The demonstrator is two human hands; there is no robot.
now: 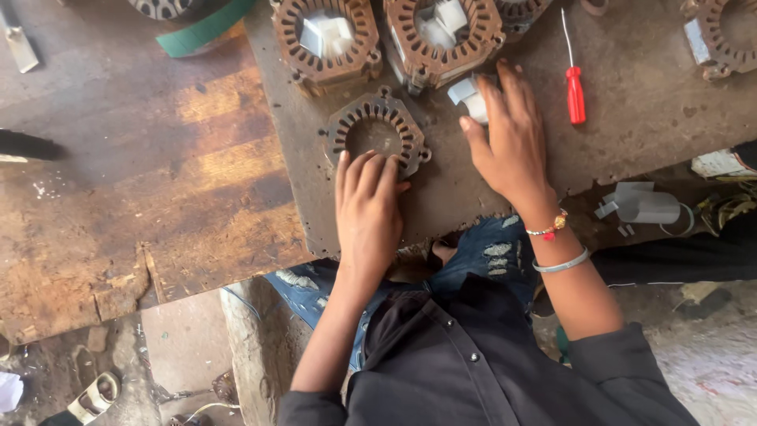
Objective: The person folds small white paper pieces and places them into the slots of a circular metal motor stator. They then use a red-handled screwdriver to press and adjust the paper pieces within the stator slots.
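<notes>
Flat on the bench, the left hand (367, 207) is pressed open against a rusty slotted stator ring (378, 136); white paper pieces (467, 98) are pinched by the right hand (509, 142). Beyond, two stator cores (323, 39) are stuffed with white paper.

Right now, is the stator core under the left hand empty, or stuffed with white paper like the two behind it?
Empty. The stator core lies flat, bare plate showing through its bore; left hand rests on its rim.
</notes>
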